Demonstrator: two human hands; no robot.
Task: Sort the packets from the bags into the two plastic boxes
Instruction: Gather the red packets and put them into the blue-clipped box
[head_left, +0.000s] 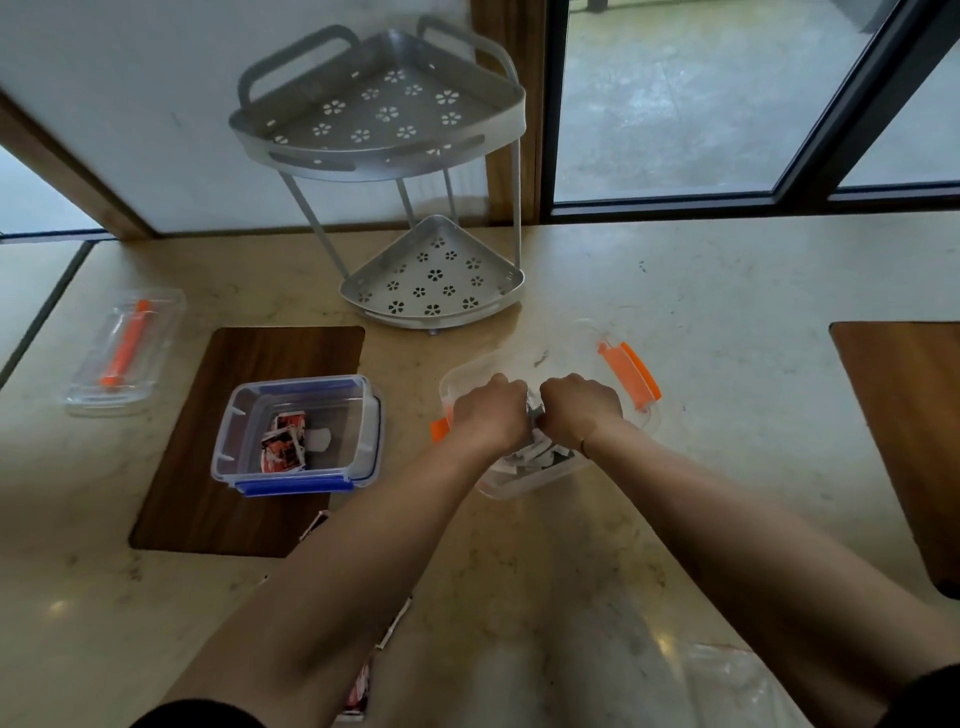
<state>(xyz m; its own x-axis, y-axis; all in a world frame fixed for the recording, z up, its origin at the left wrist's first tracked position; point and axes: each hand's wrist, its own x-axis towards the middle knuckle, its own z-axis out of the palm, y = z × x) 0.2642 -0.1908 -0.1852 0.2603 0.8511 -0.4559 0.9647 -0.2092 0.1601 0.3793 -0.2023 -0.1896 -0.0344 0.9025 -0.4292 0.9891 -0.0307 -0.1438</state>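
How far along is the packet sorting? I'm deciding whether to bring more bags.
Partly done. The blue-clipped box holds a few red packets. Both hands, left hand and right hand, grip something over the orange-clipped box, which already holds pale packets. More packets lie loose near the arms.

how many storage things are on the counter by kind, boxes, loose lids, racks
plastic boxes: 2, blue-clipped box and orange-clipped box
loose lids: 1, clear lid with an orange clip
corner racks: 1, grey two-tier rack
total: 4
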